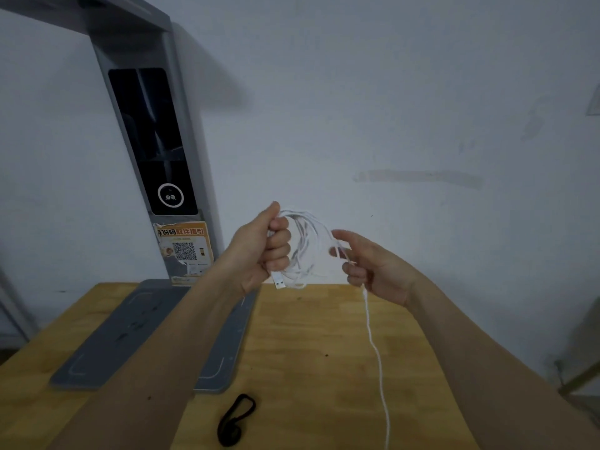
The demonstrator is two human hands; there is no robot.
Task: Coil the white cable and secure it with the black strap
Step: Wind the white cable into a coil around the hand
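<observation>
I have both hands raised above the wooden worktop [308,336], in front of the pale wall [389,92]. My left hand [263,251] is fisted tightly around 1 side of the white cable [308,245], which is gathered there into several loose loops; the thumb lies along the top of the bundle and the fingers curl round it from the front. A USB plug [280,282] sticks out just below that fist, pointing down. My right hand [367,264] sits just beside the loops on the other side, thumb and forefinger pinching a single strand, the other fingers curled loosely beneath. From that pinch the free tail of the cable drops down across the worktop and runs out of the bottom edge of the view.

The black strap [235,420] lies flat on the worktop near the front edge, well apart from both hands, bent into a narrow loop. To the left, a grey stand [152,141] rises from a flat grey base [146,332] resting on the worktop; it carries a dark glossy panel with a white ring and an orange sticker [185,246] bearing a QR code
</observation>
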